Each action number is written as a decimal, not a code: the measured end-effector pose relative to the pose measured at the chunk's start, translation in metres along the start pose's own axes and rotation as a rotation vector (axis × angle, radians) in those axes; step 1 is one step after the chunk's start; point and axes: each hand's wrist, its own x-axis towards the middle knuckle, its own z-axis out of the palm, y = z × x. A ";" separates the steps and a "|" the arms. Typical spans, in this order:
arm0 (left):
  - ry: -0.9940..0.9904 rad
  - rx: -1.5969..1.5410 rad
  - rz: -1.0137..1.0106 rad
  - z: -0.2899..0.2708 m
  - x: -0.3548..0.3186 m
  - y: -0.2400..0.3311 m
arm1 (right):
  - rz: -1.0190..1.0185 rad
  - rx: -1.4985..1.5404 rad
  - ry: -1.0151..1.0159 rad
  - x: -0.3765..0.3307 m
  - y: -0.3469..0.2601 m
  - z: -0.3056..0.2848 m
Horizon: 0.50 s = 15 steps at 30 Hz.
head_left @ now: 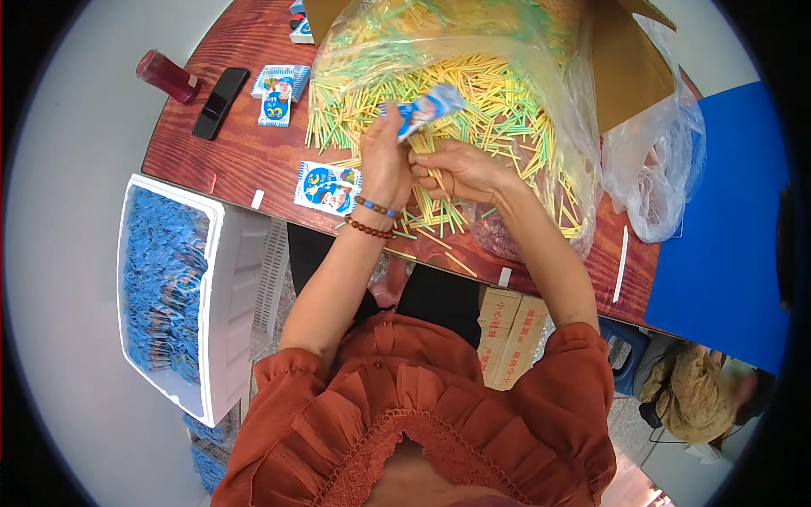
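Observation:
My left hand holds a small blue and white packet up by its lower end, above the wooden table. My right hand is closed on a small bunch of thin yellow and green sticks right beside the packet's mouth. Both hands hover over a big heap of the same sticks, which spills out of a clear plastic bag. Two bead bracelets sit on my left wrist.
A stack of flat blue packets lies left of my hands, more packets farther back. A black phone and red bottle lie at the table's left. A white foam box full of blue packets stands at the left. A cardboard box is behind the bag.

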 end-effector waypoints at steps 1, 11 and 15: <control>-0.006 -0.002 -0.004 0.000 -0.001 0.003 | -0.004 -0.001 0.007 -0.003 -0.001 0.003; 0.064 -0.032 0.061 -0.043 -0.025 -0.004 | -1.218 0.092 0.367 0.004 -0.016 0.060; 0.071 -0.041 0.093 -0.038 -0.028 -0.001 | -1.298 -0.099 0.452 0.011 -0.018 0.083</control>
